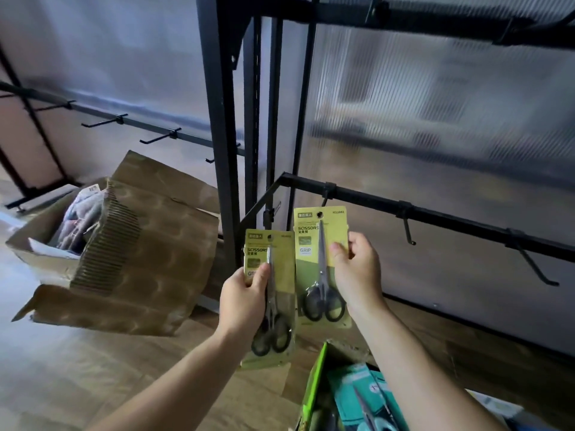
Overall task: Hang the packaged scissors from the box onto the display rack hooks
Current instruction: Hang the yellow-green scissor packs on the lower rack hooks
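The right hand [357, 272] had its grip pinched on the right edge of a yellow-green scissors pack [320, 275], thumb on the front and fingers tucked behind. The card read SCISSORS and GRIP. The scissors had black handles at the bottom and steel blades pointing up. Its hang hole sat right up at a hook [325, 199] on the display rack's lower black rail [451, 217]. Couldn't tell if the hook was actually through it.

The left hand [245, 293] had the same sort of grip on a second pack [275, 309], thumb over the front by the blades. That one was in the air, just left of the first and a bit lower.

A green-edged box [314, 387] with teal packs inside sat under the right forearm. An open cardboard carton [149, 244] lay off to the left on the wooden floor [93, 368].
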Demonstrator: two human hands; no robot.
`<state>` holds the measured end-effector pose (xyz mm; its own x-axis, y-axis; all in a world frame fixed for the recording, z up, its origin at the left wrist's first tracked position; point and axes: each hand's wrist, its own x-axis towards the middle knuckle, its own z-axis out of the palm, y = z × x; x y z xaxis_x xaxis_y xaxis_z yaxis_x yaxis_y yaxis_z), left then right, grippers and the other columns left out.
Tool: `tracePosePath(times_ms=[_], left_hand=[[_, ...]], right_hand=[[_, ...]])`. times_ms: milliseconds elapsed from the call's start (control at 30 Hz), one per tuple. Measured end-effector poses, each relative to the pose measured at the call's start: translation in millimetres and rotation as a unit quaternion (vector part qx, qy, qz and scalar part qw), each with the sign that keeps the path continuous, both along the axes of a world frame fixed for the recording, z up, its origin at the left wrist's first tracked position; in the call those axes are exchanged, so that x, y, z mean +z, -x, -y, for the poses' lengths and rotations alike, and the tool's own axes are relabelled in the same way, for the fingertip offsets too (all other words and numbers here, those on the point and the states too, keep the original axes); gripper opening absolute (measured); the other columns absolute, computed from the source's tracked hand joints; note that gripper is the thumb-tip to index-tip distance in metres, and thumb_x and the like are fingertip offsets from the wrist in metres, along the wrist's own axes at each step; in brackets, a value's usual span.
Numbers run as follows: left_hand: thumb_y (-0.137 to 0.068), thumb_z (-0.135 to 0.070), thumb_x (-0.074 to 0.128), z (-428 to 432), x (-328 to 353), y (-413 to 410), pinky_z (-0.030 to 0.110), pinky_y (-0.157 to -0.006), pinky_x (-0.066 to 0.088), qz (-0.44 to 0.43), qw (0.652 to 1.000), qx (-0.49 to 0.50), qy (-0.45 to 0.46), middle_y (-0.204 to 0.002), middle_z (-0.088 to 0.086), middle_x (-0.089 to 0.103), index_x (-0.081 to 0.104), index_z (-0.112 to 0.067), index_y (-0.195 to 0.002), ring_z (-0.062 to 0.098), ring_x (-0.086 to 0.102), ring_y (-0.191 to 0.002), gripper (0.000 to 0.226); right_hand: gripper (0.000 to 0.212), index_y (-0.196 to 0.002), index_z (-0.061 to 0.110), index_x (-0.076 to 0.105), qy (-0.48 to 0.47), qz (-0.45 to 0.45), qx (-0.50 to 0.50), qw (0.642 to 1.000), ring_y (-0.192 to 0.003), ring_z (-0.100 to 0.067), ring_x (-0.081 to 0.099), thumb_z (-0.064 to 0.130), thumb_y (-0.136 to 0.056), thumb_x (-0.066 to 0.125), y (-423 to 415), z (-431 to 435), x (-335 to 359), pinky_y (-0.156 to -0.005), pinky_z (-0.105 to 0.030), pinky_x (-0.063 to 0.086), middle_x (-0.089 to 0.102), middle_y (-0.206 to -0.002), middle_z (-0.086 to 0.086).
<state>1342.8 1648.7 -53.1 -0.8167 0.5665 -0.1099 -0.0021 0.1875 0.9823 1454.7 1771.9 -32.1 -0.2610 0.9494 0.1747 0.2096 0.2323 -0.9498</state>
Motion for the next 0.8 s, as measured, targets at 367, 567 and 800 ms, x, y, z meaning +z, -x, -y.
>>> tracePosePath(times_ms=[367,567,800], left_hand=[[-0.097,-0.033,0.055,-8.2,4.6,-4.8,0.021,-0.061,0.049,0.021,0.998,-0.044,-0.040,-0.082,-0.007,0.073,0.069,-0.021,-0.097,0.002,0.065,-0.070,0.019],[-0.095,-0.034,0.058,-11.5,-0.2,-3.5,0.025,-0.071,0.053,0.037,0.996,-0.069,-0.049,-0.086,-0.006,0.075,0.072,-0.019,-0.098,0.007,0.069,-0.080,0.021],[-0.095,-0.034,0.059,-13.4,-0.1,-5.6,0.047,-0.083,0.056,0.071,0.991,-0.097,-0.052,-0.086,0.001,0.077,0.071,-0.024,-0.092,0.028,0.071,-0.088,0.016]], right_hand=[[0.011,-0.104,0.015,0.051,-0.002,0.062,-0.075,0.995,-0.089,-0.022,0.060,0.020,-0.097,0.058,31.1,-35.4,-13.2,-0.072,-0.030,0.044,0.062,-0.099,-0.001],[0.015,-0.091,0.012,0.048,0.000,0.136,-0.099,0.986,-0.078,-0.023,0.051,0.024,-0.099,0.052,45.5,-67.5,-11.1,-0.066,-0.028,0.035,0.050,-0.079,0.003],[0.020,-0.108,0.011,0.052,0.048,0.145,-0.074,0.986,-0.086,-0.023,0.057,0.029,-0.098,0.053,47.1,-78.4,-14.2,-0.064,-0.026,0.040,0.060,-0.097,-0.003]])
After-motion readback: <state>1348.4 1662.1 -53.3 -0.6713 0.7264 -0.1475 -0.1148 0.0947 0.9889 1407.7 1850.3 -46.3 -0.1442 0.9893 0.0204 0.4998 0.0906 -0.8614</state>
